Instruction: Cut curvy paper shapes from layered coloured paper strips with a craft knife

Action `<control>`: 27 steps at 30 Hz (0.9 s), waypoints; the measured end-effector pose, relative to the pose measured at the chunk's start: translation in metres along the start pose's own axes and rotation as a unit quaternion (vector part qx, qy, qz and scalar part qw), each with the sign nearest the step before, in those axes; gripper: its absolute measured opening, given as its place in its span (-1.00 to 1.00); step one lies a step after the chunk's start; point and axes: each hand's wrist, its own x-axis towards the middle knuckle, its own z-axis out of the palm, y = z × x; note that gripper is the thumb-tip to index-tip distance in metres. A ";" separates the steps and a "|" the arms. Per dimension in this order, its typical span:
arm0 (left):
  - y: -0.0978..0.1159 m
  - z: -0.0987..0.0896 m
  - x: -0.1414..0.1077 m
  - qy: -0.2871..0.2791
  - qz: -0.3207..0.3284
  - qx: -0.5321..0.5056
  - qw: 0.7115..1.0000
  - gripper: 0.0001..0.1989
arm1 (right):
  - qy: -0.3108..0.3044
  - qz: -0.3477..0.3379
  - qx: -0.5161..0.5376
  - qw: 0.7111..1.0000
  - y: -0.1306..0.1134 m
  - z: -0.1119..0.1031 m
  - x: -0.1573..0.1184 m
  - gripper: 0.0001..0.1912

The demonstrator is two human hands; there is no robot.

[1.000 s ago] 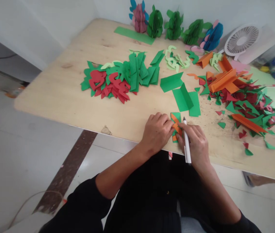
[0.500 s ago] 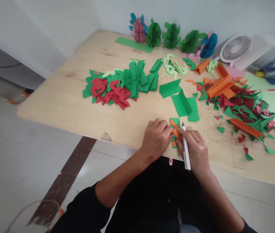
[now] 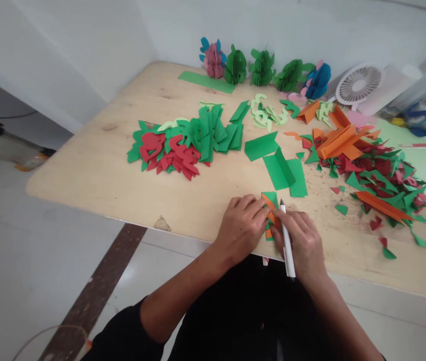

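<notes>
At the table's front edge lies a small green paper piece with an orange paper cutout on top. My left hand holds the cutout down from the left, its fingers bent and close together. From the right, my right hand grips a white pen with a dark tip pointing away from me. Its thumb and fingertips also touch the cutout. The fingers partly hide both papers. Just beyond lie folded green paper cards.
Left of centre is a pile of green cutouts and red cutouts. Mixed paper scraps and folded orange paper cover the right. Along the wall stand paper figures and a white fan. Pale green cutouts lie mid-table.
The whole scene sits slightly lower in view, as the camera has tilted up. Both hands, the pen and the papers keep nearly the same arrangement.
</notes>
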 end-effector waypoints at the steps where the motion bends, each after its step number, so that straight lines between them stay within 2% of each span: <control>1: 0.000 0.000 0.000 0.001 0.001 0.002 1.000 -0.79 | -0.001 0.001 0.000 1.000 0.000 0.000 0.000 -0.70; 27: 0.002 -0.005 -0.001 -0.008 -0.007 0.001 1.000 -0.81 | -0.002 0.009 -0.005 1.000 0.001 0.002 -0.002 -0.70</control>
